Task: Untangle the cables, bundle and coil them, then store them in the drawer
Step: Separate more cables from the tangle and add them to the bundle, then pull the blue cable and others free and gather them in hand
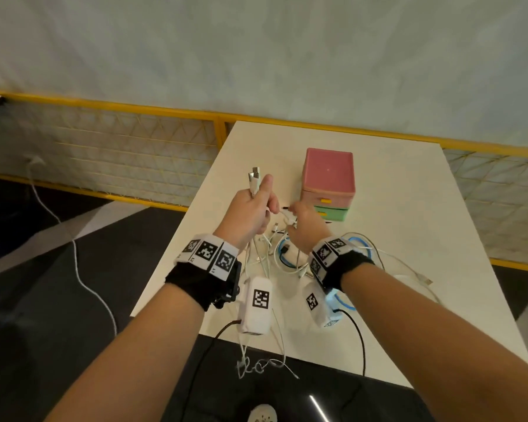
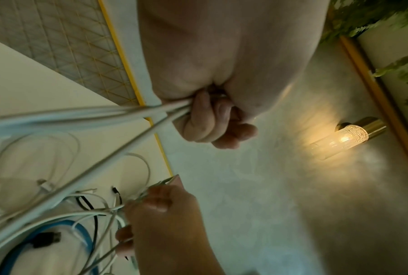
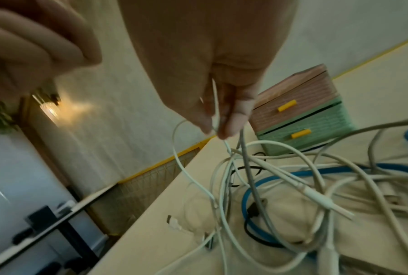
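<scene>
Left hand [image 1: 252, 210]: raised, fist closed round white cables [image 1: 254, 181], plugs up.
Right hand [image 1: 306, 229]: beside it, thin white cable [image 3: 215, 104] pinched above the tangle [image 3: 292, 195].

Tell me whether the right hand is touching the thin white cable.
Touching. The right wrist view shows the right hand pinching the thin white cable between its fingertips, above the tangle on the table.
</scene>
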`<move>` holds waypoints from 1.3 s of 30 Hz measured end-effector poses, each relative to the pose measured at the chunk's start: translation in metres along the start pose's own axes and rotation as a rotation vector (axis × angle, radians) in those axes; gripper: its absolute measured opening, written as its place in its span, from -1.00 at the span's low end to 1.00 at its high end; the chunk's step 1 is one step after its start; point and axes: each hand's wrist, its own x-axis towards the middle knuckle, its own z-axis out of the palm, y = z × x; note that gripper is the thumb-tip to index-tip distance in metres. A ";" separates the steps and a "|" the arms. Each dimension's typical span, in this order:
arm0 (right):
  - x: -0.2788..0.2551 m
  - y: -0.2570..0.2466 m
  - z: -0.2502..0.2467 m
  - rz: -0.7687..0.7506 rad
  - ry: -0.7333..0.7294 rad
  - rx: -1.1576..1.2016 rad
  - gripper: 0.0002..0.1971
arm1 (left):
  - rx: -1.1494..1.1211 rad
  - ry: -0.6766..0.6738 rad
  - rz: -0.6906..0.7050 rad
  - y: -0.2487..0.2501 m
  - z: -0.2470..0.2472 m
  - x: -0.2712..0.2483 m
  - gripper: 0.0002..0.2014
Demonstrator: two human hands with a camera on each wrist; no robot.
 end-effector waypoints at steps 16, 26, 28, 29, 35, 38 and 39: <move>0.004 0.016 -0.011 0.148 0.053 0.363 -0.79 | 0.026 0.005 0.044 -0.011 -0.005 0.005 -0.49; -0.029 0.001 -0.070 0.028 0.147 0.862 -0.74 | 0.260 -0.142 0.164 0.001 0.029 0.006 -0.88; -0.038 0.006 -0.074 -0.013 0.131 0.770 -0.74 | 0.237 -0.128 0.214 0.005 0.029 0.009 -0.93; -0.043 0.007 -0.077 -0.027 0.102 0.731 -0.75 | 0.225 -0.094 0.235 0.007 0.029 0.012 -0.92; -0.066 0.007 -0.090 -0.181 0.100 0.412 -0.80 | -0.151 -0.007 0.229 0.025 0.041 0.003 -0.82; -0.072 -0.001 -0.096 -0.187 0.208 0.574 -0.77 | -0.269 -0.048 0.195 0.027 0.055 -0.005 -0.73; -0.074 -0.003 -0.096 -0.195 0.216 0.600 -0.76 | -0.303 -0.044 0.195 0.029 0.058 -0.007 -0.71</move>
